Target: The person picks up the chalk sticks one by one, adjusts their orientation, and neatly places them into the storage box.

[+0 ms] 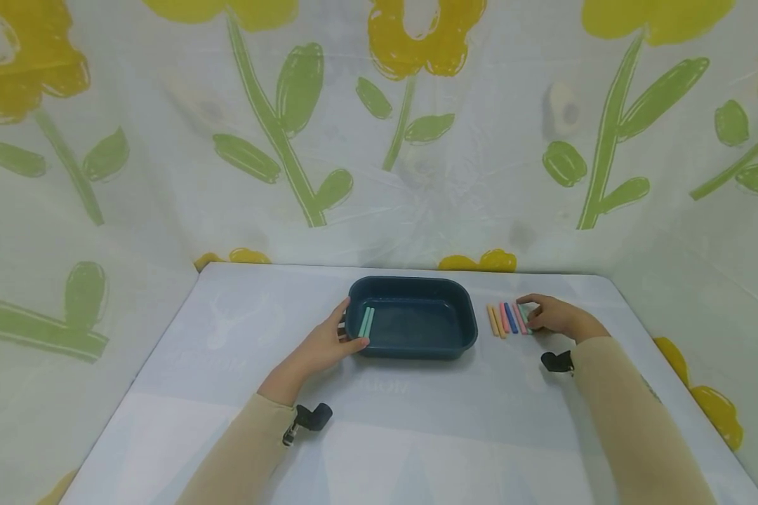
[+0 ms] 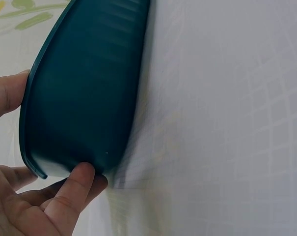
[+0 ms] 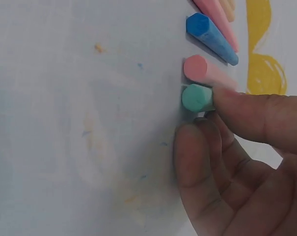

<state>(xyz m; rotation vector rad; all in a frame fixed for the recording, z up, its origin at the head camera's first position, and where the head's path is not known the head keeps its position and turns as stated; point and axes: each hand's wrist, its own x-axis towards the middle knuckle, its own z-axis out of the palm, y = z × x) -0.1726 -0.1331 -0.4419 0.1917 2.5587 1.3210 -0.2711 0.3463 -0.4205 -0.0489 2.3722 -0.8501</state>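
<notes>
A dark teal rectangular dish (image 1: 410,353) stands on the table, two green chalk sticks lying inside at its left end. My left hand (image 1: 322,344) grips that end, thumb at the front rim and fingers round the outer wall; the left wrist view shows fingertips (image 2: 82,172) against the wall. To the right of the dish, my right hand (image 1: 559,317) pinches a green chalk stick (image 3: 196,98) at the right end of a row, thumb on its side and other fingers curled beside it. A pink chalk stick (image 3: 196,69) lies right alongside, then a blue one (image 3: 202,27).
Further left in the row are another pink stick (image 1: 504,318) and two orange-yellow sticks (image 1: 496,321), close to the dish's right side. Chalk crumbs (image 3: 99,48) dot the white tablecloth. A flower-printed curtain (image 1: 455,210) rises behind the table's far edge.
</notes>
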